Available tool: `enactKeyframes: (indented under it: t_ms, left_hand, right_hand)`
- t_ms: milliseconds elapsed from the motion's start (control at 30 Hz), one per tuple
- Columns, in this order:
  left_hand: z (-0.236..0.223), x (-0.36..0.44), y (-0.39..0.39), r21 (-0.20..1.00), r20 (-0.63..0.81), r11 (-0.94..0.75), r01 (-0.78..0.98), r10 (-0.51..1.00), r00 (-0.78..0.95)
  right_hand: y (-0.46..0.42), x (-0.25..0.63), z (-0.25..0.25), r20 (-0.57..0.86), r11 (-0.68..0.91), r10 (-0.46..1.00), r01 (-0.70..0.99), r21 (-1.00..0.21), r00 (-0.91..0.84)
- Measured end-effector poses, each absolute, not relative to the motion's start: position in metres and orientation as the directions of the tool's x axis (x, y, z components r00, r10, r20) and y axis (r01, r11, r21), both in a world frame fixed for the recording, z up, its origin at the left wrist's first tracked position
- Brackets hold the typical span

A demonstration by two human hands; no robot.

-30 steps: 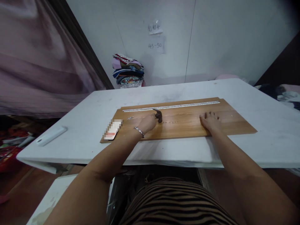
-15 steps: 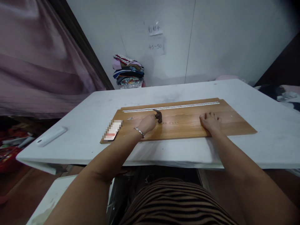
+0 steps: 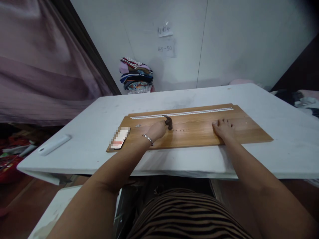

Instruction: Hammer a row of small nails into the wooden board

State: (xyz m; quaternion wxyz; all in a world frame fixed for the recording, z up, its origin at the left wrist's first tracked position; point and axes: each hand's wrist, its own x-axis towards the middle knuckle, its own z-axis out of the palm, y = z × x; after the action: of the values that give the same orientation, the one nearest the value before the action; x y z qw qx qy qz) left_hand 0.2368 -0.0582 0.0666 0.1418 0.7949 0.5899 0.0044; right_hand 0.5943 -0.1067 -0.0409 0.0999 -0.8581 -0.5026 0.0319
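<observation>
My left hand (image 3: 157,130), with a silver bracelet at the wrist, is closed around the handle of a claw hammer (image 3: 169,122). The dark hammer head is over the middle of a wood-grain board (image 3: 199,137), and the handle is mostly hidden by my fingers. A short row of small nails (image 3: 183,130) runs across the board just right of the hammer head. On the board's right half my right hand (image 3: 225,129) rests with its fingers apart, holding nothing. Several loose nails (image 3: 138,125) lie on the board, left of my left hand.
The board lies on a white table (image 3: 184,164). A white measuring strip (image 3: 196,113) lies along its far side, and a card or phone-like object (image 3: 121,139), partly blurred, on its left end. A white handled object (image 3: 54,145) is farther left. Folded cloths (image 3: 137,76) are stacked by the wall.
Almost nothing differs. The hammer head sits in nearly the same place over the board, and my right hand stays where it was.
</observation>
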Motion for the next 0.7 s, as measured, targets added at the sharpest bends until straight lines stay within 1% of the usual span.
enactKeyframes:
  t_ms: [267,500,700]
  left_hand:
    - [0.0668,0.2374,-0.0577,0.234,-0.171,-0.298,0.925,0.924,0.341]
    - [0.0674,0.2376,-0.0562,0.24,-0.162,-0.279,0.93,0.933,0.322]
    - [0.0639,0.2381,-0.0576,0.189,-0.178,-0.267,0.945,0.937,0.3]
  right_hand:
    - [-0.1075,0.5923,-0.0379,0.046,-0.477,0.868,0.855,-0.202,0.495]
    - [-0.1068,0.5945,-0.0415,0.045,-0.474,0.87,0.857,-0.203,0.492]
    - [-0.1051,0.5962,-0.0431,0.038,-0.476,0.87,0.857,-0.196,0.492]
